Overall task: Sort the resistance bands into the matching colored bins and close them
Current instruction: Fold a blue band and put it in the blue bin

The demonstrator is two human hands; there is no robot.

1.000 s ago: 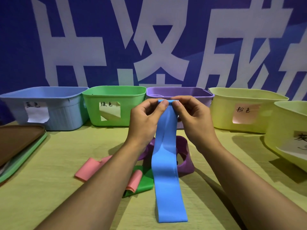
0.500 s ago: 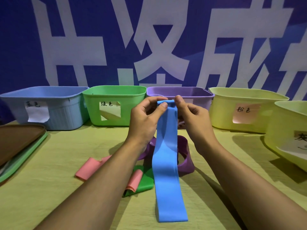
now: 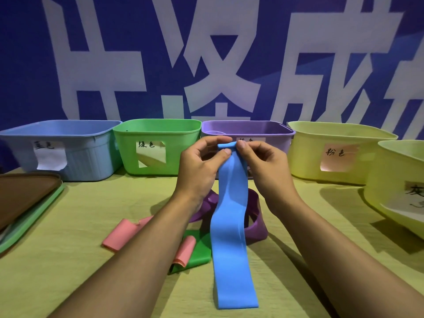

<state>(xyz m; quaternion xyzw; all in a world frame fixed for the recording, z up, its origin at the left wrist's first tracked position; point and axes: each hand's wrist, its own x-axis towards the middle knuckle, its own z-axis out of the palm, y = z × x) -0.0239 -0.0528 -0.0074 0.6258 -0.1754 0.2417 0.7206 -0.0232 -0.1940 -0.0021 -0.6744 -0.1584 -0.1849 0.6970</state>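
A long blue band (image 3: pixel 231 237) hangs from both hands, its lower end lying on the table. My left hand (image 3: pixel 202 168) and my right hand (image 3: pixel 263 171) pinch its top end, which is curled over, in front of the purple bin (image 3: pixel 277 138). Under my arms lie a pink band (image 3: pixel 121 235), a green band (image 3: pixel 199 251) and a purple band (image 3: pixel 254 226). The blue bin (image 3: pixel 91 154) stands at the back left, the green bin (image 3: pixel 174 143) beside it.
Two yellow bins stand at the right, one labelled for pink (image 3: pixel 307 152), the other (image 3: pixel 394 191) tilted at the edge. A stack of lids, a brown lid (image 3: pixel 20 196) on top of a green one, lies at the left. A blue banner is behind the bins.
Both hands have lowered slightly and rolled the top end of the blue band over between the fingertips. The other bands and the bins have not moved.
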